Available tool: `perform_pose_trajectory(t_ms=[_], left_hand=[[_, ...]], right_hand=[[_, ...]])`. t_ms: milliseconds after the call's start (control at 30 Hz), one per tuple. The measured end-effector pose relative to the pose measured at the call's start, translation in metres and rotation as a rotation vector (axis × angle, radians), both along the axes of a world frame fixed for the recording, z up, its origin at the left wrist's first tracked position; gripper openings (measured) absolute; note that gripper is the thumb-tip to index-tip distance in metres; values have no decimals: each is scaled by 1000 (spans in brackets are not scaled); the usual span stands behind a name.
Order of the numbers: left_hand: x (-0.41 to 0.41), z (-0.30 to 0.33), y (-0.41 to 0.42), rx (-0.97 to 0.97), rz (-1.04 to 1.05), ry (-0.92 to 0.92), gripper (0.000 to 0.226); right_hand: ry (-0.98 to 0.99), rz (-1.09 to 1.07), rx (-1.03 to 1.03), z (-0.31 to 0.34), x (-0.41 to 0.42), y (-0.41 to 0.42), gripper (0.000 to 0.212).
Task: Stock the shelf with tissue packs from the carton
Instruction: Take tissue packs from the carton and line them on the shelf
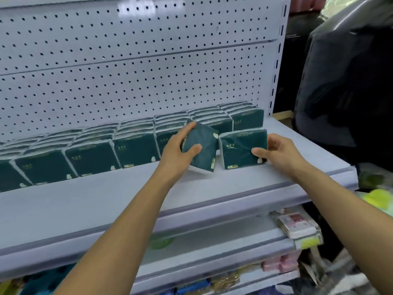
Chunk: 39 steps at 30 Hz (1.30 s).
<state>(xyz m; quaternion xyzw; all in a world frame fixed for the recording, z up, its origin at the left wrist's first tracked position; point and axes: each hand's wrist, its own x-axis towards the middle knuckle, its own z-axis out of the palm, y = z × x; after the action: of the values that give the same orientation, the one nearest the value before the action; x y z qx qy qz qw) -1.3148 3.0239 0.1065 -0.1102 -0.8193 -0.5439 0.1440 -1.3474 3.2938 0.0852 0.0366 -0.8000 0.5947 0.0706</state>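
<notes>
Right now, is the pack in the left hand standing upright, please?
No, the pack gripped by the left hand is tilted, one corner down near the shelf.

Row of packs (89, 156) cut off at left edge; lower-shelf goods (297, 226) blurred, print on packs unreadable.

left hand (180, 145) gripping tilted tissue pack (202, 150), right hand (276, 152) holding upright pack (242, 147)

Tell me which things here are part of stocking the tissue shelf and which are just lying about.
Part of the job:
left hand gripping a tilted tissue pack
right hand holding an upright tissue pack
stocked row of packs
shelf

Just lying about:
wrapped goods on the lower shelf
black bag to the right
</notes>
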Motion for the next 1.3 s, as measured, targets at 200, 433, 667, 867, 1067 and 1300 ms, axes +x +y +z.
perform_pose_trajectory(t_ms=[200, 433, 667, 867, 1067, 1300], left_hand=[[-26, -2, 21, 68, 31, -130, 82], [-50, 1, 38, 121, 37, -138, 51], [-55, 4, 42, 145, 59, -137, 50], [-54, 4, 46, 142, 90, -138, 48], [-42, 8, 51, 173, 118, -137, 43], [3, 10, 40, 147, 157, -64, 32]], right_hand=[[-18, -126, 88, 1, -38, 32, 20], [-8, -109, 95, 1, -86, 42, 20], [32, -106, 82, -4, -118, 37, 30], [41, -87, 64, -13, -128, 37, 32], [271, -326, 186, 0, -97, 26, 49], [226, 467, -5, 31, -30, -35, 38]])
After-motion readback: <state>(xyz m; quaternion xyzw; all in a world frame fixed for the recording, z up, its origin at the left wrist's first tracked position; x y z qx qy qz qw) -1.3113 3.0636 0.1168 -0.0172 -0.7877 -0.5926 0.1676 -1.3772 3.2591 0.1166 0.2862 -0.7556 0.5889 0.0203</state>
